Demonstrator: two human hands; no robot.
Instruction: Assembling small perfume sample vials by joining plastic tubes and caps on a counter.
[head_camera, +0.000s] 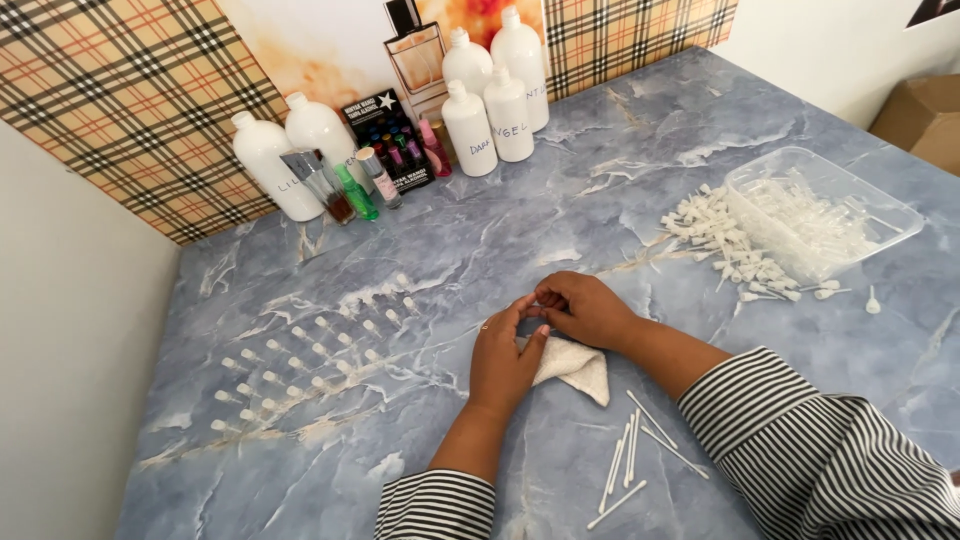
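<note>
My left hand (503, 358) and my right hand (583, 308) meet at the middle of the blue marble table (600, 170), fingertips pinched together on something too small to make out. Both rest over a folded white cloth (582, 371). To the left stand rows of small clear vials (315, 352) upright on the table. Several thin white tubes (630, 450) lie just in front of my right forearm.
White bottles (490, 95), a square perfume bottle (415, 52) and small coloured vials (358, 192) line the back wall. A clear plastic tray (880, 205) of sprayer parts sits at the right, with a heap of white caps (725, 245) beside it. A cardboard box (925, 115) stands far right.
</note>
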